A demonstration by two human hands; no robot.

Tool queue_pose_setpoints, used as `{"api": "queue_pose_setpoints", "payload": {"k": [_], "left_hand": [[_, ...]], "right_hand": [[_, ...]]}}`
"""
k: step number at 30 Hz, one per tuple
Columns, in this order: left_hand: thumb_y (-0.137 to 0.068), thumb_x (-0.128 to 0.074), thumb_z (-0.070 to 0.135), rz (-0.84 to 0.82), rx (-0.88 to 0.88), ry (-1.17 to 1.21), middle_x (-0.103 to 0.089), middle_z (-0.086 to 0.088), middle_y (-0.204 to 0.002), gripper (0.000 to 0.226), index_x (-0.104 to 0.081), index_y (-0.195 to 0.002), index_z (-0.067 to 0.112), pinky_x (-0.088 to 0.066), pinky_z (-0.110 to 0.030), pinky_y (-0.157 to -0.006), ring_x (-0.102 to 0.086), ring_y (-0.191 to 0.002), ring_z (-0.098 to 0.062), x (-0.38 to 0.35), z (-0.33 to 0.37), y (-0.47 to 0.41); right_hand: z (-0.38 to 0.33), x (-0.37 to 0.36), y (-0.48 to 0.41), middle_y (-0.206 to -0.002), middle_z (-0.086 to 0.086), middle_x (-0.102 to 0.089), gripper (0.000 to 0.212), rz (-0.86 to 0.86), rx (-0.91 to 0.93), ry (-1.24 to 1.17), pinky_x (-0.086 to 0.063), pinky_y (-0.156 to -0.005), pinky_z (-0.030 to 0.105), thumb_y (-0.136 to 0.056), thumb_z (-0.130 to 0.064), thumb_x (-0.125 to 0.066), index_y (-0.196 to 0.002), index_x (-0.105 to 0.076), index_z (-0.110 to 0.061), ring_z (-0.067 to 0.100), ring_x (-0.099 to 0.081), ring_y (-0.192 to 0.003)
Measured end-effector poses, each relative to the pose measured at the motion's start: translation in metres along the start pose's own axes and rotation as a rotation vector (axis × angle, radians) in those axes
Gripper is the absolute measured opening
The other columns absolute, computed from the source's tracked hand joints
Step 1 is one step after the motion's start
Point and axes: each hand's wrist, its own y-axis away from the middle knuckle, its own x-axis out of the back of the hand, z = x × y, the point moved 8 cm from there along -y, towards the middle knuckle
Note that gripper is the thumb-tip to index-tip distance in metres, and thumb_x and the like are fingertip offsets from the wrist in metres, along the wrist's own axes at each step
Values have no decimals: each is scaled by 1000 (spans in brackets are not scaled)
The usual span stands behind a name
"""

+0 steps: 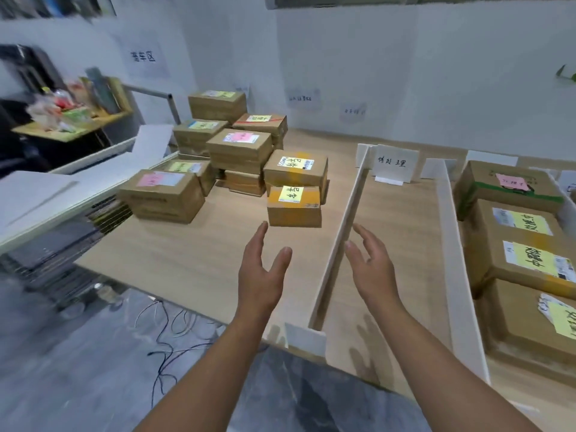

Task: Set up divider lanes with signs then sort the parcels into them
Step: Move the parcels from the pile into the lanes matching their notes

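Observation:
A small cardboard parcel [294, 207] with a yellow note sits on the wooden table [174, 254], at the front of a pile of several parcels [238, 148]. My left hand [260, 272] reaches toward it with straight fingers, its tips just short of the box. My right hand [371, 266] is open too, hovering over the near white divider [339, 241]. Both hands hold nothing. A white sign [393, 165] stands at the far end of the middle lane. In the right lane lie three parcels [523, 251] with yellow and pink notes.
A second white divider [458, 269] separates the middle lane from the right lane. White boards [34, 194] lie on a rack to the left. A cluttered desk [68, 120] stands at the back left. Cables [168, 325] trail on the grey floor below the table edge.

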Motion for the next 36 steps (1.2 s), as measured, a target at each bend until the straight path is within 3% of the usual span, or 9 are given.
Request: {"api": "queue_pose_setpoints", "payload": {"k": [5, 10, 17, 24, 30, 36], "left_hand": [[-95, -64, 39, 98, 50, 12, -37, 24, -148, 58, -34, -142, 55, -36, -36, -114, -36, -140, -3, 60, -32, -12], [-95, -65, 39, 169, 102, 2, -38, 25, -144, 58, -34, -141, 56, -33, -33, -114, -36, -138, -2, 109, -62, -38], [-95, -65, 37, 237, 125, -49, -38, 26, -141, 61, -36, -147, 46, -34, -29, -109, -36, -132, 3, 171, -96, -118], [-96, -64, 36, 251, 149, -106, -39, 18, -150, 59, -38, -149, 41, -34, -29, -108, -36, -135, -1, 211, -122, -203], [-96, -64, 33, 280, 188, -108, -41, 17, -142, 60, -39, -150, 37, -35, -31, -110, -37, -133, -2, 249, -144, -254], [-96, -64, 30, 280, 190, -103, -42, 13, -148, 58, -40, -149, 38, -34, -32, -109, -37, -132, -1, 288, -175, -316]], "right_hand": [[-12, -75, -3, -155, -7, -40, 40, -98, 3, 34, -38, -114, 48, -100, -41, -56, -139, -50, -43, 17, -37, -143], [-24, -149, -18, -155, -8, -39, 36, -186, 16, 35, -40, -112, 44, -100, -42, -55, -136, -49, -47, 16, -38, -142], [-31, -259, -69, -155, -4, -41, 39, -259, 15, 1, -39, -113, 52, -101, -39, -56, -139, -51, -41, 18, -38, -142], [-42, -340, -123, -155, -4, -41, 41, -293, -14, 6, -37, -113, 44, -101, -39, -55, -141, -50, -40, 18, -37, -143], [-52, -394, -153, -155, -5, -40, 41, -332, -18, 10, -35, -114, 43, -101, -38, -54, -142, -50, -39, 17, -36, -143], [-52, -453, -178, -155, -6, -40, 42, -324, -56, 21, -34, -116, 43, -101, -38, -55, -142, -50, -39, 16, -35, -144]]}}
